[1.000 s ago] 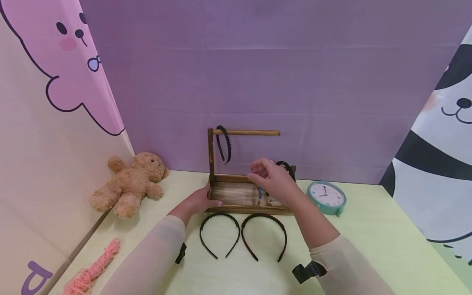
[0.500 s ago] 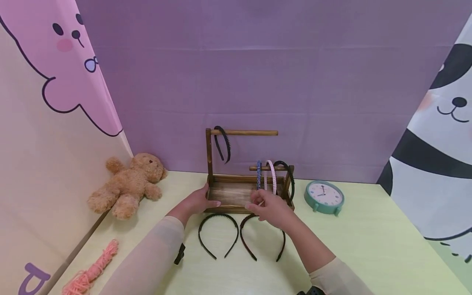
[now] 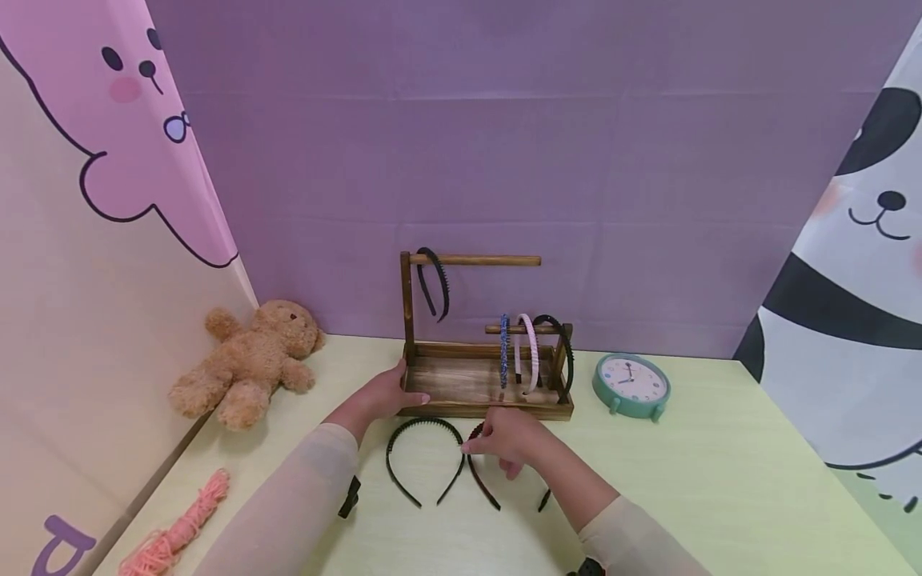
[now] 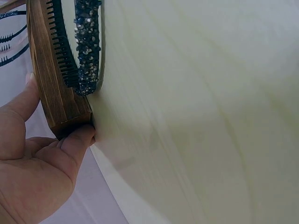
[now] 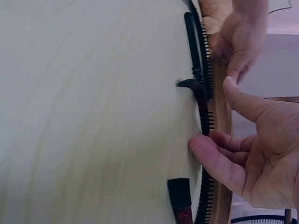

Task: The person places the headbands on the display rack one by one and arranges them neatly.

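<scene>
My left hand [image 3: 377, 398] grips the left end of a wooden headband stand [image 3: 461, 408], thumb over its front wall; the left wrist view shows fingers round the tray's corner. Just in front of the stand, my right hand [image 3: 515, 436] is over a dark red toothed headband [image 3: 484, 485] lying on the table and hides part of it. In the right wrist view its thumb and fingers are apart, the fingertips close to that headband; whether they touch it I cannot tell. Left of it lies a black toothed headband [image 3: 392, 464].
A black headband [image 3: 444, 292] hangs on the stand's upper bar. Blue glittery [image 3: 504, 352], pink [image 3: 534, 352] and black [image 3: 569, 360] headbands hang on the lower bar. A teal clock [image 3: 632, 386] sits right; a teddy bear [image 3: 252, 360] and pink yarn [image 3: 183, 520] lie left.
My right hand has come down from above the stand's tray, toward me, to the dark red headband, uncovering the lower bar's headbands. The left hand stays at the stand's left end.
</scene>
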A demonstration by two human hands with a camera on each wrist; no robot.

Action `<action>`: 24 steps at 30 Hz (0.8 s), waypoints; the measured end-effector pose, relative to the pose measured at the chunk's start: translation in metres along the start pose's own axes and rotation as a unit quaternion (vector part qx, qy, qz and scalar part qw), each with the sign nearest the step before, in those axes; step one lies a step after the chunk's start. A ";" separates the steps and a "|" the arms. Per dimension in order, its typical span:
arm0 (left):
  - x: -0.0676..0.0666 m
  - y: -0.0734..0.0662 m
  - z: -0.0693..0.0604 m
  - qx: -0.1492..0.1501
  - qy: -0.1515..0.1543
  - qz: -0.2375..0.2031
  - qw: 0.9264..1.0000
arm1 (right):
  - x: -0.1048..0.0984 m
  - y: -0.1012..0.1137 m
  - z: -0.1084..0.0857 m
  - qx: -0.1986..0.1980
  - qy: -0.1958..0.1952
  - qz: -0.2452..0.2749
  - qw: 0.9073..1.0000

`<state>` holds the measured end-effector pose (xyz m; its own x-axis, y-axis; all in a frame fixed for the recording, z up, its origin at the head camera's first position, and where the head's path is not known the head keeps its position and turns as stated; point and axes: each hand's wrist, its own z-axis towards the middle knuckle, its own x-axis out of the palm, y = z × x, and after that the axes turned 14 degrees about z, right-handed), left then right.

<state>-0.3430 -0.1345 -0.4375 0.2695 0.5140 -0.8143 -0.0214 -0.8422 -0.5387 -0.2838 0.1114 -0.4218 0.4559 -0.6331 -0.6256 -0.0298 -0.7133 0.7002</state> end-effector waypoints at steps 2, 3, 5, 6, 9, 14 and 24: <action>0.000 0.000 0.000 0.002 0.000 -0.003 1.000 | 0.003 0.000 0.001 0.003 0.005 -0.015 1.000; 0.000 0.000 0.000 0.002 0.000 -0.004 1.000 | 0.004 0.000 0.002 0.002 0.006 -0.023 1.000; 0.001 0.000 0.000 0.003 -0.001 -0.007 1.000 | 0.007 0.000 0.003 -0.002 0.007 -0.044 0.999; 0.001 0.000 0.000 0.003 -0.001 -0.008 1.000 | 0.008 0.000 0.003 -0.003 0.006 -0.052 0.999; 0.001 0.000 0.001 0.003 -0.002 -0.008 1.000 | 0.009 0.001 0.002 0.000 0.004 -0.063 0.998; 0.002 0.000 0.000 0.004 -0.003 -0.010 1.000 | 0.007 0.000 -0.002 0.017 0.014 -0.015 1.000; 0.001 0.000 -0.001 0.006 -0.002 -0.002 1.000 | 0.004 -0.004 -0.015 0.025 0.030 0.020 0.999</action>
<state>-0.3414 -0.1345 -0.4381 0.2653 0.5176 -0.8135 -0.0318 -0.8386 -0.5439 -0.2682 0.1163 -0.4222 0.5053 -0.6433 -0.5752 -0.0919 -0.7029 0.7054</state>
